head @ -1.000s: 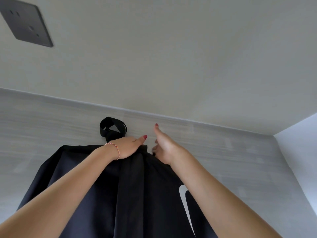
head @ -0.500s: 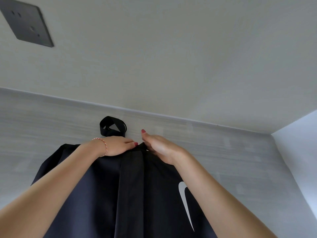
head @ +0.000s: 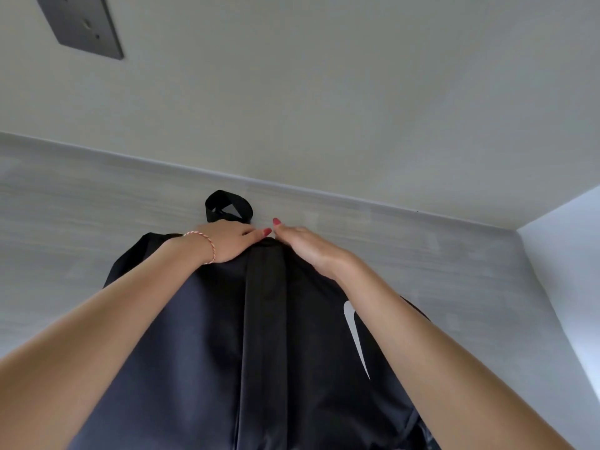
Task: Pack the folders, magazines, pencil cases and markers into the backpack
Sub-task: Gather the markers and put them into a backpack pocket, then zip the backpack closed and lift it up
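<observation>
A black backpack [head: 201, 336] with a white swoosh logo [head: 355, 332] lies on the grey table [head: 81, 206], its top end pointing away from me. Its carry loop [head: 229, 204] sticks out beyond the top edge. My left hand [head: 227, 240], with a thin bracelet at the wrist, lies on the top left of the bag, fingers curled over the far edge. My right hand [head: 308, 248] grips the top right, its fingertips mostly hidden behind the edge. Both thumbs almost meet at the centre seam. No folders, magazines, pencil cases or markers are in view.
A pale wall rises behind the table, with a dark socket plate [head: 81, 24] at the upper left. A white side panel [head: 568, 271] closes off the right end of the table.
My right hand slid left from beside the bag onto its top edge and closed over it. My left hand shifted slightly left. The two hands now nearly touch at the centre.
</observation>
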